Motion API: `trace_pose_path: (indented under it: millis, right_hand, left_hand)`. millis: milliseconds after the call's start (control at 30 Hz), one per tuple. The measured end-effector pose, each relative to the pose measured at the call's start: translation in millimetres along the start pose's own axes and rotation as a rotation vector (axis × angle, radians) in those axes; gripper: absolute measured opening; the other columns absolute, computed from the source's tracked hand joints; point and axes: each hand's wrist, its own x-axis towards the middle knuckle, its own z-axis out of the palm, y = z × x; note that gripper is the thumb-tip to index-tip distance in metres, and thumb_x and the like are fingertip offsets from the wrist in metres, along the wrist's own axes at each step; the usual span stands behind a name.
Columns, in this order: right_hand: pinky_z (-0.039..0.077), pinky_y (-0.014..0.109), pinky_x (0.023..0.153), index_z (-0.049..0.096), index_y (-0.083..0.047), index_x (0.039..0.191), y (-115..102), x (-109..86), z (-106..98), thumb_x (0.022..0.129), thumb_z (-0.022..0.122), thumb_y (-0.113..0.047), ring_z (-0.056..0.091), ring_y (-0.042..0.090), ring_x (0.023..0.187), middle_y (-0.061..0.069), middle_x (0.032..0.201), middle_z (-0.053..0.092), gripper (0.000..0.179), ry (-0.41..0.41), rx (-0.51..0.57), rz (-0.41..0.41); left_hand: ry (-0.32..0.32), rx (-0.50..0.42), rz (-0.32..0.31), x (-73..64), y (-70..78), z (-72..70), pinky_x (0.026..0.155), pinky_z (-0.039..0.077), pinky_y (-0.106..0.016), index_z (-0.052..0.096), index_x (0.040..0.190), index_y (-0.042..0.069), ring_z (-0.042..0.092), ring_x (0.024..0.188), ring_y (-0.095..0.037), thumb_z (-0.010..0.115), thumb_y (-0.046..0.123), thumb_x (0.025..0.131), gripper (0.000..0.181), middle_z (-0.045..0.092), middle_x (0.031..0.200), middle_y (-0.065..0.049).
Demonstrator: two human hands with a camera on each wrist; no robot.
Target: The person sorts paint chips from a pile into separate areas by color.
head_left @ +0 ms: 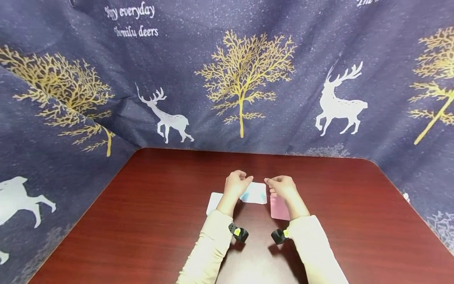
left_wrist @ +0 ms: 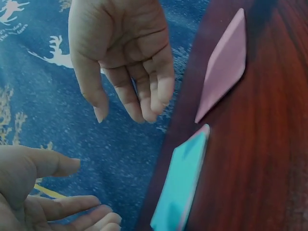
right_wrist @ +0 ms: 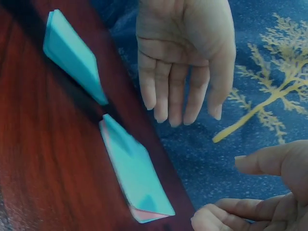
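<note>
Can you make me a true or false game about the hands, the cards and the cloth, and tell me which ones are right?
1. The pink card lies to the right of the middle card. True.
2. The left hand is gripping a card. False: it holds nothing.
3. A gold tree shows on the cloth behind the table. True.
4. The table is bright green. False: it is reddish brown.
5. The left card is pink like the right one. False: it looks pale blue.
6. The right hand holds nothing. True.
</note>
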Motion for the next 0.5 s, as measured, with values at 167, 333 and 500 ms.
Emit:
trace_pose_path:
  millis: [167,333,500]
  right_hand:
    - [0.056,0.035,0.079,0.058,0.011,0.116,5,0.3,4,0.092,0.058,-0.027,0.065,0.033,0.097,0.028,0.112,0.062,0.045,-0.009,-0.022,0.005]
    - [0.057,0.032,0.075,0.057,0.013,0.117,7,3.0,7,0.092,0.058,-0.026,0.067,0.029,0.091,0.028,0.111,0.063,0.046,-0.03,-0.016,0.006]
    - [0.057,0.032,0.075,0.056,0.014,0.118,8,5.9,10,0.092,0.058,-0.025,0.067,0.028,0.09,0.028,0.111,0.063,0.047,-0.06,-0.007,0.002]
  left_hand:
    - [-0.041,0.029,-0.026,1.5,-6.4,4.5,0.087,0.05,-0.044,0.065,0.11,-0.003,0.063,0.102,-0.032,0.068,0.027,0.085,0.039,0.07,0.104,-0.017]
    - [-0.058,0.056,-0.03,2.6,-11.6,6.3,0.091,0.049,-0.045,0.063,0.114,-0.005,0.06,0.108,-0.035,0.067,0.029,0.085,0.045,0.066,0.112,-0.02]
    - [-0.068,0.066,-0.019,3.5,-13.7,7.0,0.094,0.047,-0.045,0.061,0.116,-0.008,0.058,0.111,-0.038,0.066,0.029,0.085,0.048,0.064,0.116,-0.022]
